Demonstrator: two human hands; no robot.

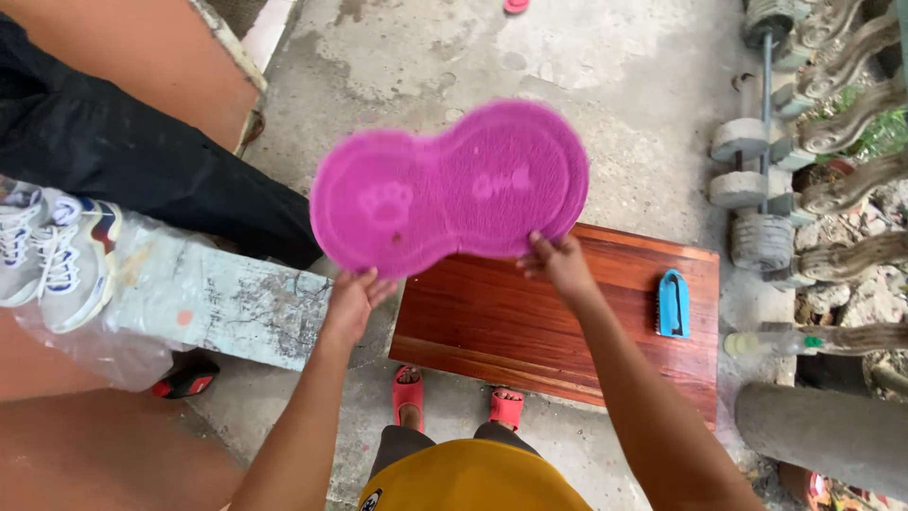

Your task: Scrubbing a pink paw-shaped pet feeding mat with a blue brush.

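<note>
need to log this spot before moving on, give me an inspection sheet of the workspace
surface: reddish wooden board lying over a stained concrete floor
job's things: magenta peanut-shaped mat with paw and fish marks, held up in the air above the board
clutter: blue scrub brush on the board's right end; white sneakers in a clear plastic bag at left; plastic bottle at right
hands: left hand and right hand each grip the mat's lower edge
cables: nothing seen
surroundings: concrete-weight barbells and carved balusters at right; another person's dark-clothed leg at upper left
</note>
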